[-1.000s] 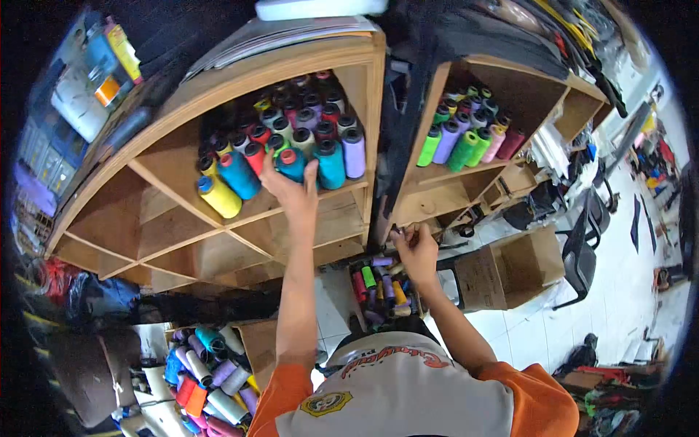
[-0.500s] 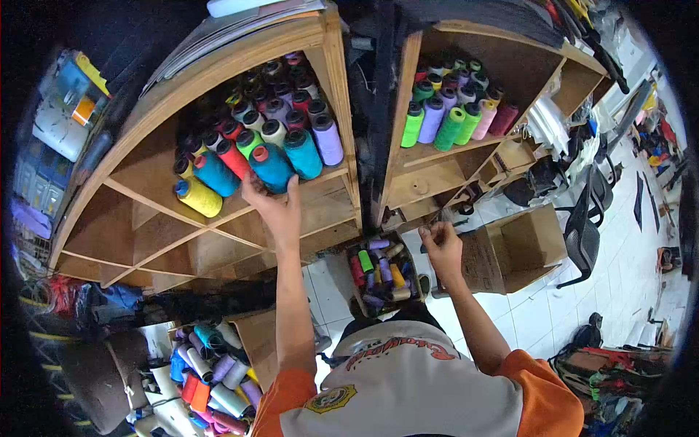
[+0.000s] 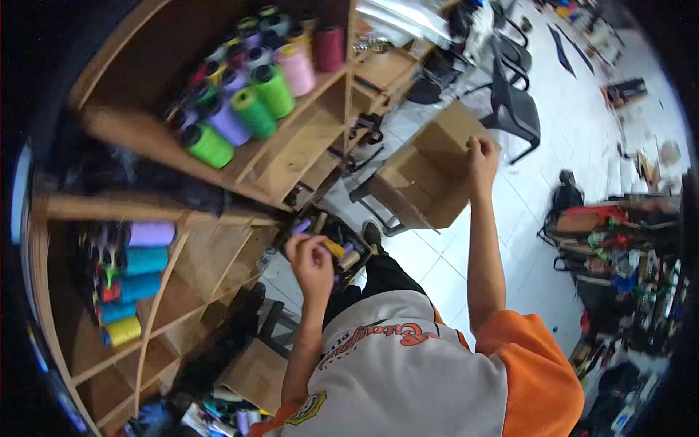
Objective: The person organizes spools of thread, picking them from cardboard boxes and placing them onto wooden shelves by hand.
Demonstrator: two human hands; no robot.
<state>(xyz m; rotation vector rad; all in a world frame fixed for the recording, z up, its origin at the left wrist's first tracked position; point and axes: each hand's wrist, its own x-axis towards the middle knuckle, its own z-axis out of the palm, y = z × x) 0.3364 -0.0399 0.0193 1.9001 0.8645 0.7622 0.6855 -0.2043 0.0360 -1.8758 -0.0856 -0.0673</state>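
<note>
My left hand (image 3: 312, 264) is over a dark crate (image 3: 360, 280) holding several thread cones. Its fingers are loosely curled and apart, with nothing seen in them, close to a yellow-orange thread cone (image 3: 334, 248). My right hand (image 3: 482, 166) is raised at the far side of an open cardboard box (image 3: 419, 186). Its fingers are pinched together; what is between them, if anything, is too small to make out. Whether it touches the box I cannot tell.
Thread cones in green, lilac and pink stand in a wooden shelf (image 3: 244, 175). A second shelf (image 3: 164, 273) at left holds teal, lilac and yellow cones. A black chair (image 3: 513, 102) stands beyond the box. Piled goods (image 3: 619, 247) lie at right.
My view has turned to the right. My left hand has left the teal cone on the shelf and come down over the crate. My right hand has moved right, across the cardboard box.
</note>
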